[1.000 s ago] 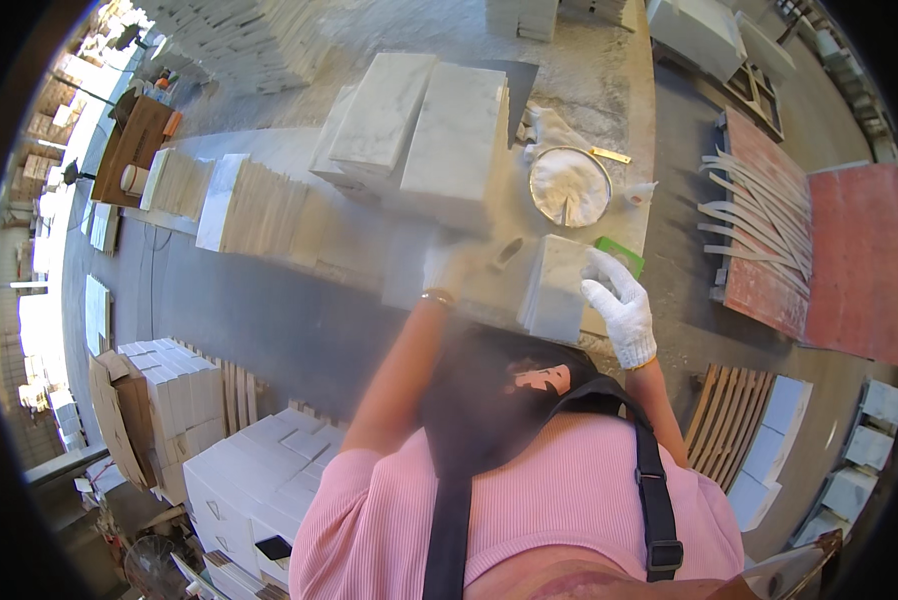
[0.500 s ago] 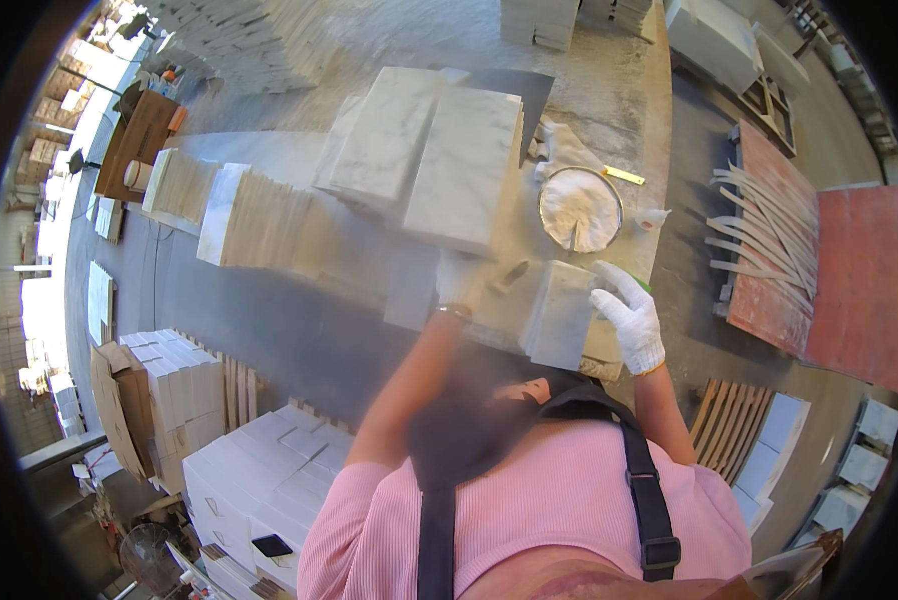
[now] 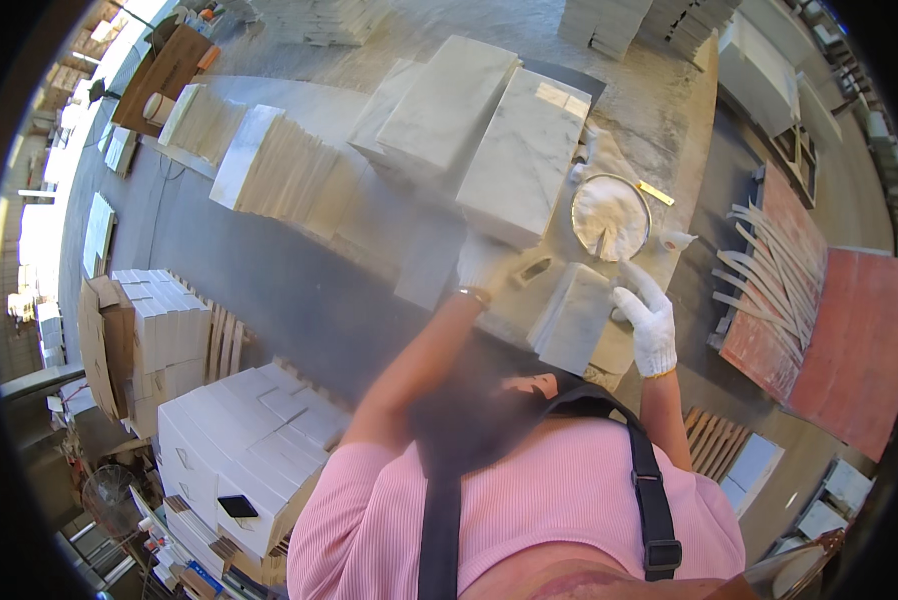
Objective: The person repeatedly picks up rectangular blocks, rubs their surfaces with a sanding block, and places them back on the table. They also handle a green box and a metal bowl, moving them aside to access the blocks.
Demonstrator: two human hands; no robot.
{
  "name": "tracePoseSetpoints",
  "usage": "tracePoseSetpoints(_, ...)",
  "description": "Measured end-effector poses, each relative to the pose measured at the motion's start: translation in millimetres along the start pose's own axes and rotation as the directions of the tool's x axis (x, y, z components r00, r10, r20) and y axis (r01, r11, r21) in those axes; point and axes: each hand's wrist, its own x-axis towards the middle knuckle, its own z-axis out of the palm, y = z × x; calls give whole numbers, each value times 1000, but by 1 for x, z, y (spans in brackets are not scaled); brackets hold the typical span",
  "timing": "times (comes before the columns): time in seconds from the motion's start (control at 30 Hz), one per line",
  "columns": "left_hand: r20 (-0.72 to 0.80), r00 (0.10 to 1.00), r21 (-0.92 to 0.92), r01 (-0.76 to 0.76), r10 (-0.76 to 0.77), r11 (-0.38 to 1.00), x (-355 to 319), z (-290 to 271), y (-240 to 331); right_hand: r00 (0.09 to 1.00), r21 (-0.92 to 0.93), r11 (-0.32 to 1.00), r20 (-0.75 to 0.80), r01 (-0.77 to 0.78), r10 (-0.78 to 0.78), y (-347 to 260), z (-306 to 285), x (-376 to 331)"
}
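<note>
My right hand point(image 3: 651, 325), in a white glove, is beside a short stack of marble tiles point(image 3: 575, 318); its fingers are apart and partly stretched out, with nothing visible in them. My left hand point(image 3: 481, 268) is a pale blur at the stack's left, below the larger marble slabs, and its fingers cannot be made out. A small dark-topped object point(image 3: 536, 269) lies on the work surface between the hands. Just beyond my right hand is a round basin point(image 3: 648, 232) of white powder or paste. A yellow strip-shaped object point(image 3: 656, 193) lies by its rim.
Large marble blocks point(image 3: 529, 150) stand beyond my hands. A row of upright tiles point(image 3: 279, 170) runs to the left. White boxes point(image 3: 239, 440) with a phone point(image 3: 237, 507) on top are at lower left. Pale strips point(image 3: 769, 270) lie on a red board point(image 3: 854, 340) at right.
The view has turned, so the surroundings appear shifted and tilted. My right hand has come slightly away from the tile stack's top corner, and a green bit beside it no longer shows.
</note>
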Motion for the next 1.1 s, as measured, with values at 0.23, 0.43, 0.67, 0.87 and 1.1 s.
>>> tracePoseSetpoints(0.23, -161, 983, -48, -99, 90, 994, 8, 11, -8, 997, -108, 994, 72, 8, -1, -18, 16, 17)
tracePoseSetpoints(0.43, -111, 992, -161, 40, -58, 986, 40, 27, -11, 987, -50, 991, 109, 122, -116, -28, 24, 20)
tracePoseSetpoints(0.67, -101, 995, -105, -13, 3, 994, 65, 39, -12, 991, -149, 980, 63, 130, -122, -29, 14, 4)
tracePoseSetpoints(0.87, -93, 990, 63, -98, 103, 993, 49, 17, -25, 989, -147, 979, 68, 143, -134, -28, 8, -3)
tracePoseSetpoints(1.1, -351, 934, -193, -11, -59, 981, 11, -71, -44, 968, -90, 991, 237, 104, -80, -20, 30, -3)
